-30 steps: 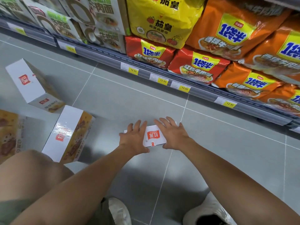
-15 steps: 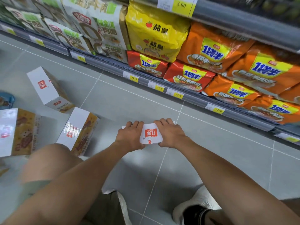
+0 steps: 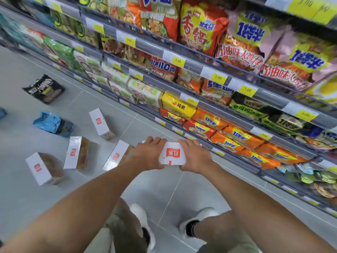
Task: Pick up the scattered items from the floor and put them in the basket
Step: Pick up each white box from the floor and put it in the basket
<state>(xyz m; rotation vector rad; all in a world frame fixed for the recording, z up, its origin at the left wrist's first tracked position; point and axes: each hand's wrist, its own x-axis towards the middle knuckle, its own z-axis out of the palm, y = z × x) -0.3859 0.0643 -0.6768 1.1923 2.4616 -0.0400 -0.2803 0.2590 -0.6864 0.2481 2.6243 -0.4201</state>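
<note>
A white box with a red logo (image 3: 172,155) is held above the grey tiled floor between my left hand (image 3: 148,154) and my right hand (image 3: 194,156), one on each side. Several more white boxes of the same kind lie on the floor to the left: one (image 3: 101,124) far back, one (image 3: 76,152), one (image 3: 42,168) nearest the left, and one (image 3: 116,155) partly behind my left hand. A blue packet (image 3: 52,123) and a black packet (image 3: 44,88) lie farther left. No basket is in view.
Store shelves (image 3: 215,106) full of noodle packets, with yellow price tags, run along the right and back. My feet in white shoes (image 3: 198,219) stand on the floor tiles (image 3: 164,189) below my hands.
Both hands have lifted the white box off the floor. The view has risen and swung up, so higher shelves and more scattered items on the left show.
</note>
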